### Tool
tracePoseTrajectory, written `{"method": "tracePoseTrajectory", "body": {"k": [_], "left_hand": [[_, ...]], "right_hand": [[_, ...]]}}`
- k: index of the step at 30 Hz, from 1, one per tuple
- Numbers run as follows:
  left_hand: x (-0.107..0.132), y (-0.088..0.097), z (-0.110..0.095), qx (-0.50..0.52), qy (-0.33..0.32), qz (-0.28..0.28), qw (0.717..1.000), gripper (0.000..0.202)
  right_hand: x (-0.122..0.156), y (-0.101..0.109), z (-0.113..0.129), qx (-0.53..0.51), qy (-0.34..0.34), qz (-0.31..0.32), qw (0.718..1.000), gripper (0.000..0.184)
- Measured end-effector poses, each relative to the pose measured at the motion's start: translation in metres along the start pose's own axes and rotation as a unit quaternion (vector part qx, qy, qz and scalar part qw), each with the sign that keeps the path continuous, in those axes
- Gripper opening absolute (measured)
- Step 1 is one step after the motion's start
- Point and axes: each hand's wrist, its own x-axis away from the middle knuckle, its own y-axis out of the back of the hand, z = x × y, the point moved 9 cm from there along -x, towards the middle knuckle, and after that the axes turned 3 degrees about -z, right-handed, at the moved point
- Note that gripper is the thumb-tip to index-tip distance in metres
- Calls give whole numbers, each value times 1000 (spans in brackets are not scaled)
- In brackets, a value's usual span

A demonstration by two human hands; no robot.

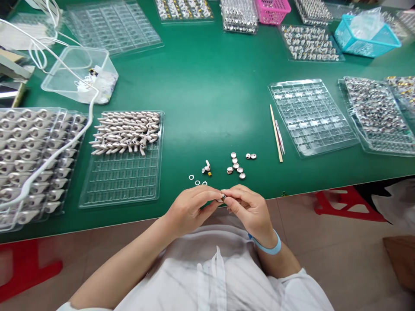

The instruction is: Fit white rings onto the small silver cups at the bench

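My left hand [194,207] and my right hand [248,209] meet at the table's front edge, fingertips pinched around a small shiny metallic part [223,197]. Fingers cover most of it, so its full shape is hidden. Just beyond my left hand lie a white earbud housing [207,165], a tiny yellow piece [209,174] and several thin white rings [191,177]. Beyond my right hand sit several small round silvery caps [236,166], with a pair of them [253,156] slightly apart to the right. A blue band circles my right wrist.
Left stands a tray of earbud housings [126,129], beside stacked trays [29,164] crossed by a white cable [61,151]. A clear bin [81,71] is behind. Right lie a wooden stick [276,134], tweezers [279,137], a clear tray [313,116] and a filled tray [378,112].
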Motion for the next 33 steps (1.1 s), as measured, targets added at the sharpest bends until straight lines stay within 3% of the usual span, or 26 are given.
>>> {"method": "tracePoseTrajectory", "body": {"k": [24,33], "left_hand": [[8,4,1,22,-13,-53,998,35],[8,7,-4,19,-2,-56,998,22]], "right_hand": [[0,-1,9,23,64,-28,997,24],[4,-3,4,-48,37,-15,998,19]]}}
